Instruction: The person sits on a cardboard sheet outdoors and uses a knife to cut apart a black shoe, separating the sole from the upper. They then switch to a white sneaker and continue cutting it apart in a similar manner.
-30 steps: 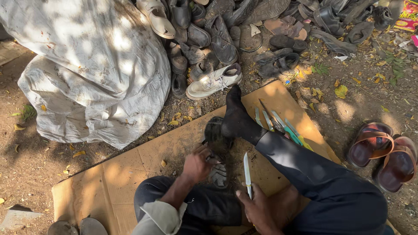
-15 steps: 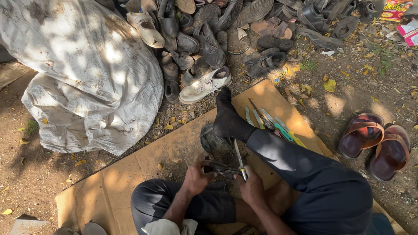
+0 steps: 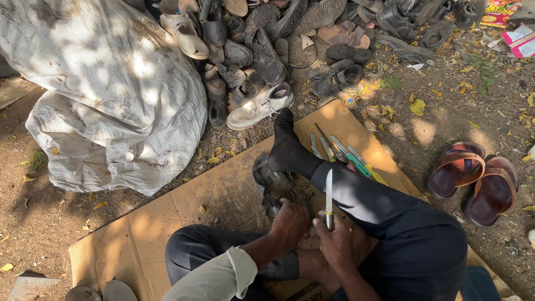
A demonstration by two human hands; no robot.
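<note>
- The right hand (image 3: 340, 245) is gripping with closed fingers a thin knife with a pale blade (image 3: 329, 198), and the blade is pointing up.
- The left hand (image 3: 290, 220) is pressing down, closed, on a worn dark shoe (image 3: 270, 181), which is lying on the flat brown cardboard sheet (image 3: 223, 195) beside the black-socked foot (image 3: 287, 147).
- Several hand tools with green and yellow handles (image 3: 348, 159) are lying near the leg.
- A pair of brown sandals (image 3: 473, 181) is lying well apart on the ground.

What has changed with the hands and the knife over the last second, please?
The right hand moved the knife from beside the right leg in toward the left hand and stood the blade upright. The left hand stayed on the worn shoe on the cardboard. The tools past the leg and the sandals did not move.
</note>
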